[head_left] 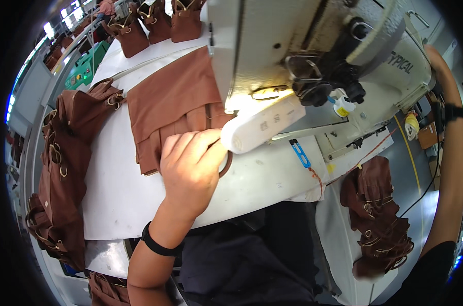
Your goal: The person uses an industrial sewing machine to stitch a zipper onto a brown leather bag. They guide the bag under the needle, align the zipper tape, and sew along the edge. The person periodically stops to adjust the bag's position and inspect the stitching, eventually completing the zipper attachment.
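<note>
My left hand (189,168) presses and grips a folded brown fabric bag piece (171,92) lying under the head of a sewing machine (252,46); its fingers are bent, and a brown strap loops beside them. A white oblong lamp-like fitting (262,125) hangs just above my fingertips, lit along its far edge, hiding the needle area. At the upper right, my right hand (436,64) reaches to the handwheel end of the machine, its fingers mostly hidden. A blue thread snipper (299,153) lies on the white tabletop (257,188), right of my left hand.
Brown bags are piled along the left edge (68,168), stand at the back (133,35), and lie low at the right (374,204). A small white bottle (343,105) sits on the machine bed. A green machine (83,69) and a person in pink (105,7) are farther back.
</note>
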`<state>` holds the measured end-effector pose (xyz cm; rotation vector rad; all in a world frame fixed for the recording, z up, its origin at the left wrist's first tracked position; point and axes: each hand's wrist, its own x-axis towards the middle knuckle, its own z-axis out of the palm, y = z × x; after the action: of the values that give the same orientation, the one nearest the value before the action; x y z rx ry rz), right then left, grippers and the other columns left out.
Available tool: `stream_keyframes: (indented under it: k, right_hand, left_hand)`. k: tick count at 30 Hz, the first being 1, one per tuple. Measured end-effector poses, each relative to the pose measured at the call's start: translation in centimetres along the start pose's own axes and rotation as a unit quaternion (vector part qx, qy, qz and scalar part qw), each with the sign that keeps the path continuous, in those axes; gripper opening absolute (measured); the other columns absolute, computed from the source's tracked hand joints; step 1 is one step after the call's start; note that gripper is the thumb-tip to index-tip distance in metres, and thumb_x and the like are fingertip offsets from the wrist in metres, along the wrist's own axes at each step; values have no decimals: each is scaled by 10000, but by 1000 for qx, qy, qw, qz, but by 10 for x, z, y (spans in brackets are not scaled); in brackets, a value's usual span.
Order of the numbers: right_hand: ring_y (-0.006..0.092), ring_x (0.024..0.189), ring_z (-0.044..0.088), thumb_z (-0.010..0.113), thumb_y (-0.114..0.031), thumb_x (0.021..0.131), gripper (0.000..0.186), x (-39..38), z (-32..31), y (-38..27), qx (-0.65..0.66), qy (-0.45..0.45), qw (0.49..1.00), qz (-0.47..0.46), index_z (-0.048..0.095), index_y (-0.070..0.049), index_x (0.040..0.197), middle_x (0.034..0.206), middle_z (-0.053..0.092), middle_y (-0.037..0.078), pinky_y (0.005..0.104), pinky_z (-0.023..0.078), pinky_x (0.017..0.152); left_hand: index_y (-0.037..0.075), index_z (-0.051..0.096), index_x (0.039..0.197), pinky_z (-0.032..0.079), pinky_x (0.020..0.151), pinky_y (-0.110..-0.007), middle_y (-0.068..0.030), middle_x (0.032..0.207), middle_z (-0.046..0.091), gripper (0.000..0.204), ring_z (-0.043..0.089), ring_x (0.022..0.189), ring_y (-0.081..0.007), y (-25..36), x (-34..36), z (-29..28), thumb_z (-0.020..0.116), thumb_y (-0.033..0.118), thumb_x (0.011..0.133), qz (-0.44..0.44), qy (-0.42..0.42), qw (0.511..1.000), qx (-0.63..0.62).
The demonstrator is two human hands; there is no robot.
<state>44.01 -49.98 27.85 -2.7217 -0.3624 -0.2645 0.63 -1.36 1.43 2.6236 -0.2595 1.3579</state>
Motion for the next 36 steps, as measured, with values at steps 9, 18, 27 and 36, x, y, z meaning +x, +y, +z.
stream_keyframes:
  k: [9, 18, 27, 36]
  right_hand:
    - [195, 1101, 664, 482, -481, 1093, 590, -126, 154, 51, 222, 421, 878, 45, 674, 36, 1302, 1193, 737, 138, 338, 470, 1032]
    - [133, 998, 678, 626, -423, 1034, 449, -27, -10, 46, 113, 195, 972, -65, 740, -51, 1257, 1169, 740, 52, 268, 511, 909]
    - [129, 770, 635, 669, -484, 982, 516, -107, 120, 8, 351, 465, 812, -37, 759, 18, 1061, 867, 712, 48, 274, 497, 723]
    - [212, 894, 712, 503, -516, 1024, 635, -134, 153, -13, 394, 441, 805, 52, 714, 63, 1176, 1048, 745, 144, 335, 542, 825]
  left_hand:
    - [59, 751, 922, 462, 772, -337, -8, 974, 723, 228, 637, 811, -186, -3, -1, -3, 671, -12, 720, -8, 1, 1000, -3]
    - [65, 803, 1030, 511, 900, -379, -80, 1043, 778, 267, 714, 992, -246, -3, -5, -6, 723, -77, 818, -34, -66, 997, 1]
    - [64, 790, 1039, 486, 881, -360, -59, 1017, 769, 245, 708, 974, -248, 4, 3, -11, 718, -51, 836, -23, -81, 996, 28]
    - [70, 787, 1036, 475, 905, -341, -37, 1019, 763, 259, 696, 935, -218, 1, 3, -8, 715, -65, 827, 3, -58, 998, 17]
